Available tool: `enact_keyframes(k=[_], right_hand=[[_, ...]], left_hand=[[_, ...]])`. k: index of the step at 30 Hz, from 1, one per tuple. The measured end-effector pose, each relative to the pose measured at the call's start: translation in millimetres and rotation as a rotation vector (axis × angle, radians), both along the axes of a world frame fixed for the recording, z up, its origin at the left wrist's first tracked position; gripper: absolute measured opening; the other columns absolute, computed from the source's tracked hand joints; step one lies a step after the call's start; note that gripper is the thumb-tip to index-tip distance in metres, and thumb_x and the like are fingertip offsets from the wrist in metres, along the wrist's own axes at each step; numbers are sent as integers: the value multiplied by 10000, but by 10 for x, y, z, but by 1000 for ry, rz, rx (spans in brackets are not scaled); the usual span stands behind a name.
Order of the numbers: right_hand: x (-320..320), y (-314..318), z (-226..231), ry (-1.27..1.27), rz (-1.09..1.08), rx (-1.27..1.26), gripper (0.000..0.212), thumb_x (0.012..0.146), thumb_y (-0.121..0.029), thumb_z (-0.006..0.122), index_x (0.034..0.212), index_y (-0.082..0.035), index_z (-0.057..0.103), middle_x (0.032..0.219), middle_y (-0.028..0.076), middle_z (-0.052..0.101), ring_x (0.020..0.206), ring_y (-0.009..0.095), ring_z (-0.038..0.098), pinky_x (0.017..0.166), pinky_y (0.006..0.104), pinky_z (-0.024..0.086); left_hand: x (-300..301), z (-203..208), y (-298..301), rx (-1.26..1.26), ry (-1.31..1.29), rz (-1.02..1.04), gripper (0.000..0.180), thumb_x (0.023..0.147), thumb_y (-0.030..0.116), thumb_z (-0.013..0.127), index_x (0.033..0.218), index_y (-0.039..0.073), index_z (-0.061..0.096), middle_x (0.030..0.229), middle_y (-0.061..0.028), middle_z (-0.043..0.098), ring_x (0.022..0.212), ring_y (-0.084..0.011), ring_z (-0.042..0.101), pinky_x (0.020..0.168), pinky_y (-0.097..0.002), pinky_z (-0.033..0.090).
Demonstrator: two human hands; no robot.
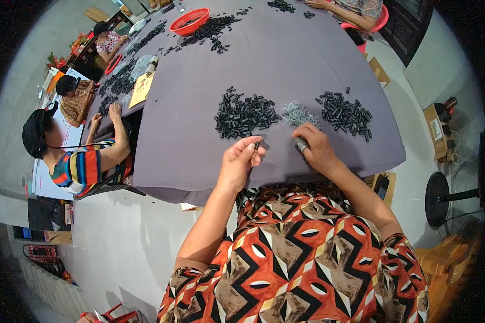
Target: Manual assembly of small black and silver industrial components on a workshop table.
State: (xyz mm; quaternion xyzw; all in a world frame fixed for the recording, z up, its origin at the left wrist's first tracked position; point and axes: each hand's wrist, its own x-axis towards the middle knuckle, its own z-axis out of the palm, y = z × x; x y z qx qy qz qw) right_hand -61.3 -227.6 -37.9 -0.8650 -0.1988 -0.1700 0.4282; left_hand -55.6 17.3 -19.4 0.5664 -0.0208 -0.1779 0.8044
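My left hand [238, 161] is raised over the near edge of the table, pinching a small black cylindrical piece [256, 146] between thumb and fingers. Beyond it lies a heap of similar black pieces [245, 114]. My right hand [319, 149] is closed, its fingers curled at the near side of a small pile of clear greyish pieces [298, 113]. Something grey covers its thumb tip or sits against it; whatever the fingers hold is hidden. To the right of the clear pile is a second heap of black pieces [346, 114].
A grey cloth covers the table [285, 59]. Farther off stand a red basin [189, 22] and another black heap [213, 31]. A person in a striped shirt [99, 164] sits at left beside a yellow card [141, 90]; other people sit around the table.
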Motion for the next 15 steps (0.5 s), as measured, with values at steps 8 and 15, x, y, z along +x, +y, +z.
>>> enact_keyframes(k=[8, 15], right_hand=[[5, -21, -6, 13, 1, -14, 307, 699, 49, 547, 987, -45, 592, 998, 141, 583, 909, 371, 599, 776, 430, 495], [-82, 118, 198, 214, 70, 169, 241, 754, 29, 587, 987, -28, 613, 926, 81, 611, 827, 220, 626, 717, 315, 495]], left_hand=[[-25, 2, 3, -52, 11, 44, 183, 985, 79, 485, 1127, 44, 595, 866, -68, 678, 635, -63, 564, 590, -196, 474], [-121, -45, -159, 7, -26, 33, 177, 973, 69, 506, 1142, 45, 548, 812, -54, 660, 613, -57, 533, 583, -191, 452]])
